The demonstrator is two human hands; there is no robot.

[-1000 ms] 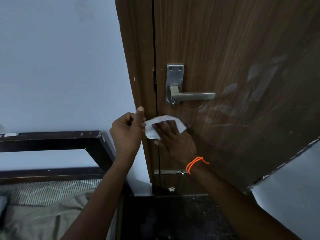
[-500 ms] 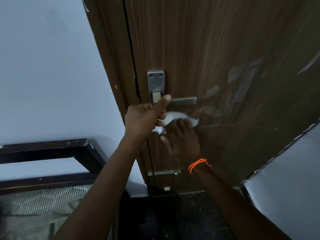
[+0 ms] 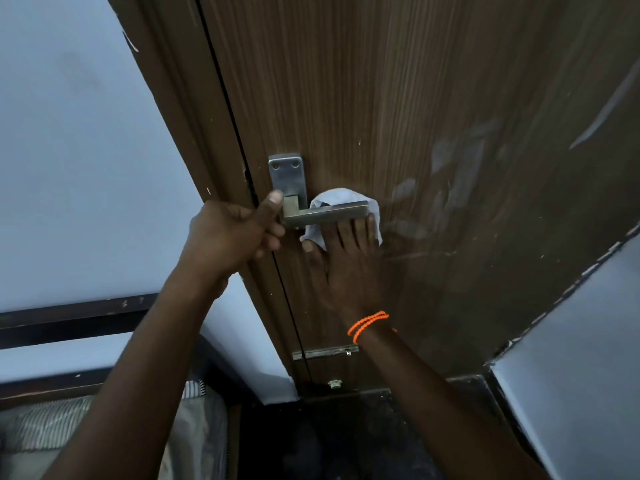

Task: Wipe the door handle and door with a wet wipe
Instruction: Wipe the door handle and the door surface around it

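Door handle (image 3: 325, 213) sits in the middle of the frame, a grey metal bar on the brown door (image 3: 398, 98). A second ago the wet wipe (image 3: 341, 197) was pressed on the wood well below the bar. Now it has slid up and sits right behind the bar, poking out above it and below it. The right hand (image 3: 346, 265) presses it flat on the door with straight fingers side by side, and the tips go under the bar. The left hand (image 3: 232, 233) has moved too — from the edge of the door frame (image 3: 194, 150) up to the handle. Its thumb touches the square end of the bar and the other fingers are curled below; I cannot tell if they really hold it.

I think the wiping has gone from the plain wood to the handle part, so the handle may get cleaned next.

Around it: pale wet smears (image 3: 450, 174) show to the right on the door. A small metal bolt (image 3: 325, 352) is lower down. A dark bed frame (image 3: 69, 320) sits at the lower left, and striped bedding (image 3: 41, 427) under it. The bar itself is in the way — the wipe must go around it.
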